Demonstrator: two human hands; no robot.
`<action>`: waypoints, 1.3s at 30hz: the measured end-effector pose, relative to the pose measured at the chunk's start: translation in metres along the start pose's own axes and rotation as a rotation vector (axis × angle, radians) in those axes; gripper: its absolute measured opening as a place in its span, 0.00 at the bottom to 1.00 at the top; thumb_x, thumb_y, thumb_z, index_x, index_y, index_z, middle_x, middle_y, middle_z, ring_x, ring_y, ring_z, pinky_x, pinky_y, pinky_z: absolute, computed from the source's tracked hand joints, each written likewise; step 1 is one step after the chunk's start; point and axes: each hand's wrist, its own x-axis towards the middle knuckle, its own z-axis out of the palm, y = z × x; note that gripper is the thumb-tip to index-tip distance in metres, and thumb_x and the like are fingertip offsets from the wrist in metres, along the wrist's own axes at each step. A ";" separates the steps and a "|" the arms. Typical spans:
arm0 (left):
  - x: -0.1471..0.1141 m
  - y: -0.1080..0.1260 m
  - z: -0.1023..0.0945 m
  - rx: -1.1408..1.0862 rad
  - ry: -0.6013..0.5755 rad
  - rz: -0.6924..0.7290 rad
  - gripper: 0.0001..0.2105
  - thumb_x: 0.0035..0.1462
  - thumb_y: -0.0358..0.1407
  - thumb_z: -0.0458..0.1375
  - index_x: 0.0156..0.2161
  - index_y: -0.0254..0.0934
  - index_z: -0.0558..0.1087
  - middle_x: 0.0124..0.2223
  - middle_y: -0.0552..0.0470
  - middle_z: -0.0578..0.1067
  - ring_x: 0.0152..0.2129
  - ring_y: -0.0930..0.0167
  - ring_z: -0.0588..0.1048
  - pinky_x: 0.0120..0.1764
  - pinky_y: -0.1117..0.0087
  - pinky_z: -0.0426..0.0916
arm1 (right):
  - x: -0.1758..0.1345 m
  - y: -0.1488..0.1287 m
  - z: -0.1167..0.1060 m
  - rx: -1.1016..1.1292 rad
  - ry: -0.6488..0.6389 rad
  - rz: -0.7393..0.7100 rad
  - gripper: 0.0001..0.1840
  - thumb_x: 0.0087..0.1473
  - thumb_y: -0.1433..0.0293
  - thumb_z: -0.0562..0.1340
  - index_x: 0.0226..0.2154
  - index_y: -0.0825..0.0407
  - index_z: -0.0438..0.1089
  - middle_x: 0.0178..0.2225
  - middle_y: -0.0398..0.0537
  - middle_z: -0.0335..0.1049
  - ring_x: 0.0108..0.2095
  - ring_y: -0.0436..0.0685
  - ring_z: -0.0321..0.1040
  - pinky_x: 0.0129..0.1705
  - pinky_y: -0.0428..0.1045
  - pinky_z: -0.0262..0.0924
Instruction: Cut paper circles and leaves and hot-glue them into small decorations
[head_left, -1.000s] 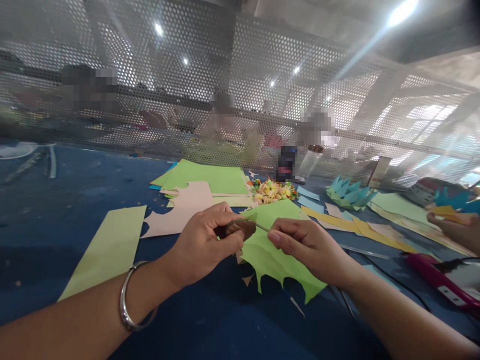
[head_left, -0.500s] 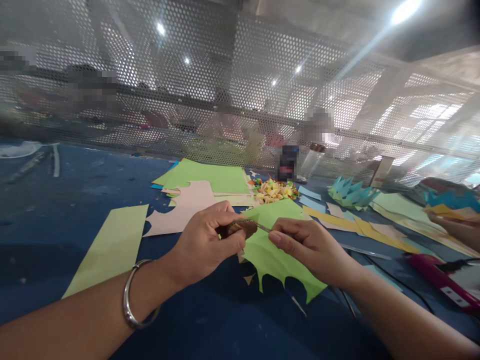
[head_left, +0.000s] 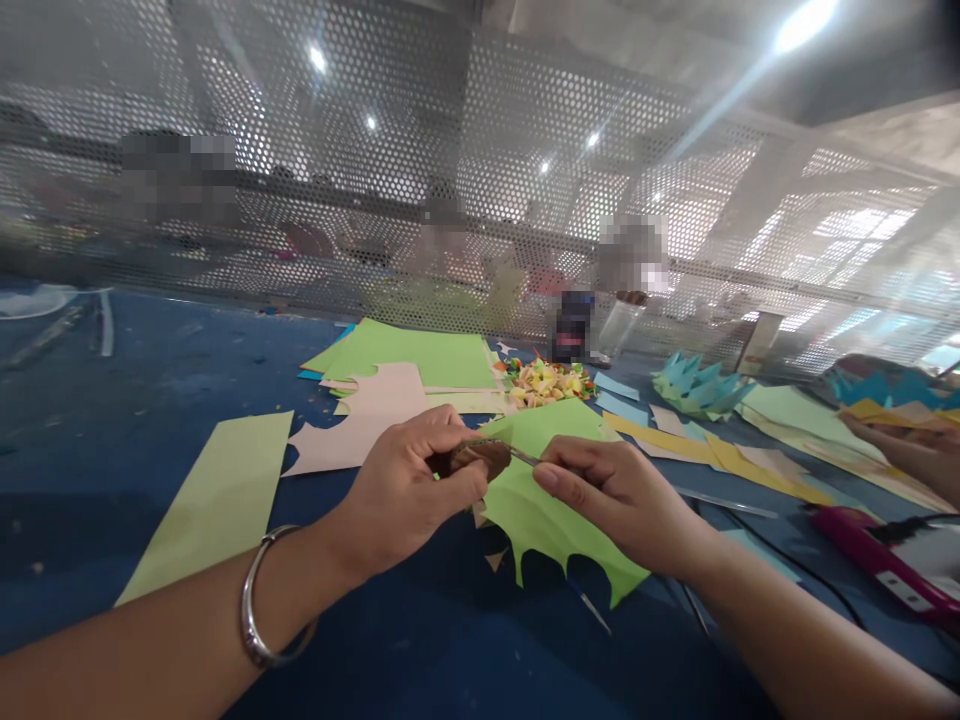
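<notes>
Between the thumb and fingers of my left hand [head_left: 409,485] is a small rounded piece of brown corrugated cardboard [head_left: 491,457], its fluted edge turned up. My right hand [head_left: 619,490] pinches a thin metal tool [head_left: 524,457], whose tip meets the cardboard's right edge. Most of that tool is hidden in my fingers, so its kind does not show. Beneath both hands lies a bright green paper sheet [head_left: 547,515] with scalloped cut-outs along its near edge. A pen-like stick [head_left: 590,606] pokes out from under it.
Left lie a pale green strip [head_left: 217,480] and a cut pink sheet [head_left: 382,405]. Behind are stacked green sheets [head_left: 420,350] and a heap of small paper pieces [head_left: 547,383]. A magenta power strip [head_left: 877,560] with cables is at right, below another person's hand [head_left: 907,450].
The cardboard piece has tilted slightly in my left hand, showing more of its flat face. Both hands keep nearly the same place. The view has shifted a little.
</notes>
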 end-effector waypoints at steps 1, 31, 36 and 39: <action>0.000 0.000 0.000 0.006 0.009 0.003 0.09 0.56 0.31 0.58 0.25 0.37 0.71 0.26 0.58 0.59 0.25 0.74 0.61 0.29 0.69 0.57 | 0.000 0.000 0.000 -0.002 0.006 -0.003 0.25 0.66 0.51 0.55 0.25 0.51 0.60 0.24 0.38 0.50 0.25 0.49 0.49 0.27 0.48 0.47; -0.003 0.004 0.000 0.070 -0.019 0.033 0.07 0.53 0.26 0.57 0.26 0.37 0.74 0.27 0.57 0.62 0.27 0.74 0.66 0.29 0.71 0.59 | -0.001 -0.003 0.002 -0.021 -0.010 -0.010 0.23 0.66 0.53 0.56 0.27 0.51 0.61 0.24 0.38 0.51 0.25 0.49 0.49 0.27 0.48 0.46; -0.004 0.005 0.001 0.056 -0.080 0.039 0.08 0.52 0.25 0.57 0.25 0.37 0.72 0.27 0.58 0.62 0.27 0.74 0.65 0.30 0.71 0.58 | -0.001 -0.004 0.001 -0.020 -0.027 -0.009 0.23 0.66 0.52 0.56 0.27 0.51 0.62 0.24 0.38 0.51 0.25 0.48 0.49 0.27 0.47 0.46; -0.004 0.006 0.002 0.042 -0.124 0.025 0.08 0.53 0.25 0.56 0.25 0.37 0.72 0.27 0.58 0.61 0.26 0.74 0.64 0.29 0.71 0.57 | -0.002 -0.005 0.001 -0.027 -0.039 0.002 0.23 0.65 0.52 0.56 0.28 0.51 0.63 0.23 0.37 0.50 0.24 0.48 0.48 0.26 0.47 0.45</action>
